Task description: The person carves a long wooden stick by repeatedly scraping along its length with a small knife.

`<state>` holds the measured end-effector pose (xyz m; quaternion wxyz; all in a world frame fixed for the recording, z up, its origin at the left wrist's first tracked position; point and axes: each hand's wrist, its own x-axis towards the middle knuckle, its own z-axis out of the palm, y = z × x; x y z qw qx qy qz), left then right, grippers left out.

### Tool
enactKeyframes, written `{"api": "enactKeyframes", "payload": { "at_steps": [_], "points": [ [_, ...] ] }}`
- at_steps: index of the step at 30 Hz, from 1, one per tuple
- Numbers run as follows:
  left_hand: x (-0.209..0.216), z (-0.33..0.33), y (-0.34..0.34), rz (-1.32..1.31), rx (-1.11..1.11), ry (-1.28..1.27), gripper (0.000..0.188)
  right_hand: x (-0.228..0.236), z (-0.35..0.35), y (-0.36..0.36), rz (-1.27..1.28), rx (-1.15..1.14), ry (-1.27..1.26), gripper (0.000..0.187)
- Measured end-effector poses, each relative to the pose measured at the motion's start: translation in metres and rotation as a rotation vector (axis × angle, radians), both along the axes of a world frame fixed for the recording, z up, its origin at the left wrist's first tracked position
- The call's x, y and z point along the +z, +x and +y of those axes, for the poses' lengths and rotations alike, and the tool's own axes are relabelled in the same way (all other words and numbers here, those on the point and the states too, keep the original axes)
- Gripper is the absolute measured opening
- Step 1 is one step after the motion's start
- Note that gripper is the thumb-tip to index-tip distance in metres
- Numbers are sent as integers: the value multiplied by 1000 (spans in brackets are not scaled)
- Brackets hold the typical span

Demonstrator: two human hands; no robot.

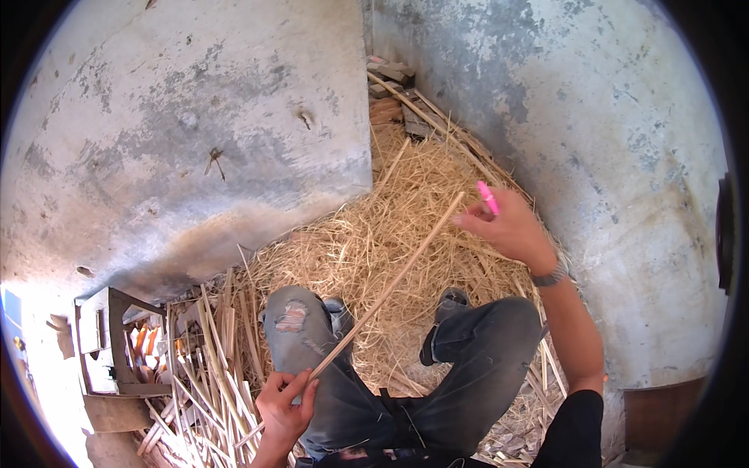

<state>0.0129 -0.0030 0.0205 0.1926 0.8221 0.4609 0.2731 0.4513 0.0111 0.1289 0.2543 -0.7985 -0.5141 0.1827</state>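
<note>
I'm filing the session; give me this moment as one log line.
Left hand: holds thin strip; Right hand: near strip's far end, pink item at fingers; Below: loose straw

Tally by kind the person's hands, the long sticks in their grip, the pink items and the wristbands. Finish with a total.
Hands, left hand and right hand: 2
Long stick, held in the left: 1
Pink item, at the right hand's fingers: 1
Grey wristband, on the right wrist: 1
Total: 5
</note>
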Motion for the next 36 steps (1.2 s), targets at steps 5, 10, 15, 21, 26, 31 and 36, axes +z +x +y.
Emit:
{"api": "enactKeyframes", "payload": {
  "at_steps": [5,10,15,21,26,31,36],
  "points": [
    [5,0,5,0,23,-46,22,-36,32,15,298,27,365,20],
    [2,-2,-10,-58,-5,-74,19,-22,54,60,-63,-171,631,18],
    [-1,-10,-28,-67,58,-132,16,6,37,107,-489,-416,556,28],
    [8,-6,20,-166,39,-57,14,5,27,-4,244,-2,296,55],
    [5,-2,51,-175,-11,-49,13,3,23,-22,191,88,220,43],
    [17,16,80,-81,-255,-217,27,5,17,-21,431,48,285,36],
    [6,47,123,-64,-532,-467,39,-9,19,-4,375,32,298,34]
  ]
}}
